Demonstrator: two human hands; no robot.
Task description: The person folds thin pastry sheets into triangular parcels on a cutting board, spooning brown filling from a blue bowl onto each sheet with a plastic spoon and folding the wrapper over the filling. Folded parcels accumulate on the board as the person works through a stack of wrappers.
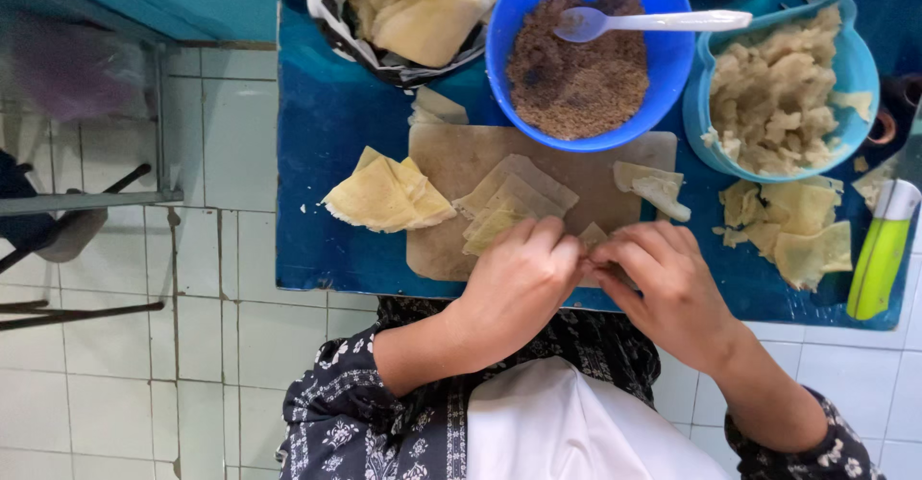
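White floor tiles surrounded a blue table (327,154) on which the work was laid out. At the near edge of a worn board (451,173), both hands met over a small wrapper piece (593,237), only a corner of which showed between them. The left hand (519,283) and right hand (663,288) had their fingers curled in and pinched on it; how tight the grip was could not be told, since the fingers hid the piece. By my judgement, the step in hand was folding or sealing a filled wrapper, and the next move would call for pressing the edges flat without tearing the thin sheet. Just beyond the hands lay a stack of cut wrappers (509,206), with one folded piece (655,188) to the right and a folded pile (384,197) off the board's left edge. Farther back stood a round blue bowl (663,67) of brown crumbs with a white spoon (653,22), and a light blue tub (845,67) of pale mash. More wrapper scraps (792,226) and a green-handled tool (879,259) lay at the right.
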